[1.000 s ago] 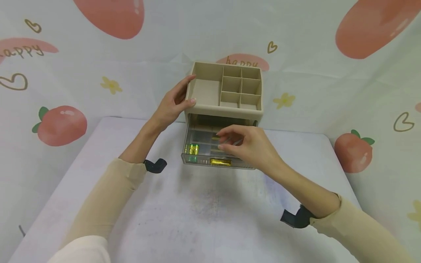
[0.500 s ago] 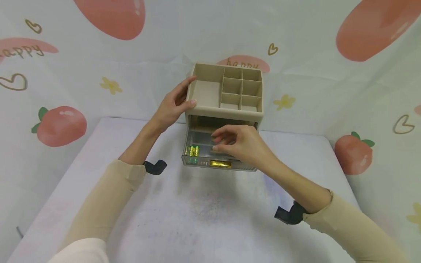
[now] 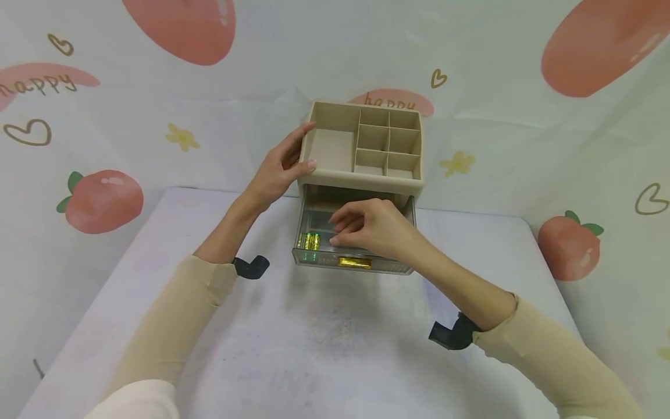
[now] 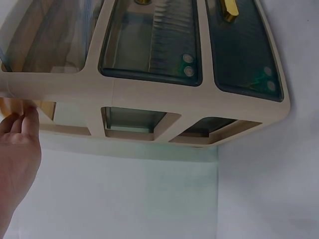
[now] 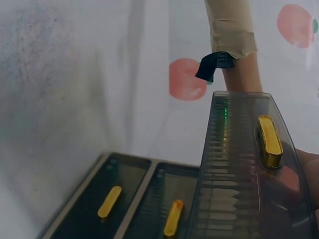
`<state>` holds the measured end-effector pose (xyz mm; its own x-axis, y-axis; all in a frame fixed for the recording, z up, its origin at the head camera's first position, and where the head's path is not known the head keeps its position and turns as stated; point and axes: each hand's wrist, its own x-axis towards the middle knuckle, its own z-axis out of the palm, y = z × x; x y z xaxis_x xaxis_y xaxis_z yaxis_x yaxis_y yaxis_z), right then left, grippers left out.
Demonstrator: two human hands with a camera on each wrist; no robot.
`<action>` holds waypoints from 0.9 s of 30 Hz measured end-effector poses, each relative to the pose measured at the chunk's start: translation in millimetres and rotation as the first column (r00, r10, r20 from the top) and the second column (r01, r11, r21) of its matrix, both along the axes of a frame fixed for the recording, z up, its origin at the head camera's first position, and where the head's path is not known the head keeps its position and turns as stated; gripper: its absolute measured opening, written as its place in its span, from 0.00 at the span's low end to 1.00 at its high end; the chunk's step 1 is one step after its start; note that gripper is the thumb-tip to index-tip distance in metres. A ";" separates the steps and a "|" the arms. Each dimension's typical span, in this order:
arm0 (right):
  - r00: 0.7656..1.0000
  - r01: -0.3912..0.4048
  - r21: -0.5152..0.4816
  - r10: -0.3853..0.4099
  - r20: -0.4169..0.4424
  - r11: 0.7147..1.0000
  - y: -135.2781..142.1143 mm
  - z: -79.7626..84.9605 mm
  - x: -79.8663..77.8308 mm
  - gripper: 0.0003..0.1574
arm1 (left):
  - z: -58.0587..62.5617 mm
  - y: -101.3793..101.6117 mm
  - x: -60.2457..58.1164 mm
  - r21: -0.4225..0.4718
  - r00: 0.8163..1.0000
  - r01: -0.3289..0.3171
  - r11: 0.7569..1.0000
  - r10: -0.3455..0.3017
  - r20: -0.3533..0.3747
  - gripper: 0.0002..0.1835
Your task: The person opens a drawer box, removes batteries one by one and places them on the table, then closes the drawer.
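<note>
A beige desk organizer [image 3: 361, 181] stands against the back cloth, its clear top drawer [image 3: 384, 267] pulled out. My left hand [image 3: 274, 171] grips the organizer's upper left side, thumb on the rim. In the left wrist view my left fingers [image 4: 31, 122] lie at the side opening. Green-and-gold batteries [image 3: 312, 241] stand together in the drawer's front left corner. My right hand [image 3: 379, 230] is over the drawer, fingers bent loosely, thumb and fingertips apart, just right of the batteries. Nothing shows between them. The right wrist view has most of this hand hidden behind the drawer front.
Two lower drawers with gold handles [image 5: 109, 201] are closed under the pulled-out one. Round silver ends [image 4: 188, 64] show through a drawer front. The organizer's top has one large compartment and several small ones. A white table [image 3: 314, 349] spreads in front.
My right hand has moved left across the drawer, toward the batteries. The left hand keeps its grip on the organizer. The whole view has shifted slightly.
</note>
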<state>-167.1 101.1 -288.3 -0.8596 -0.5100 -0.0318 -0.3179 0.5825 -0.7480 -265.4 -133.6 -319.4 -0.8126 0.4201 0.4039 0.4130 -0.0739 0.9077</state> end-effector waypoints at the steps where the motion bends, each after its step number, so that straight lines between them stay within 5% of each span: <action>1: 1.000 -0.008 0.006 0.008 0.002 1.000 -0.8 0.0 -0.5 0.21 | 0.0 -0.2 0.1 -0.001 1.000 -0.002 1.000 0.002 0.000 0.36; 27: 0.990 -0.132 0.130 0.126 0.056 0.983 -17.7 -7.8 -9.8 0.19 | -1.6 -0.8 0.0 0.019 1.000 0.005 1.000 -0.005 -0.009 0.36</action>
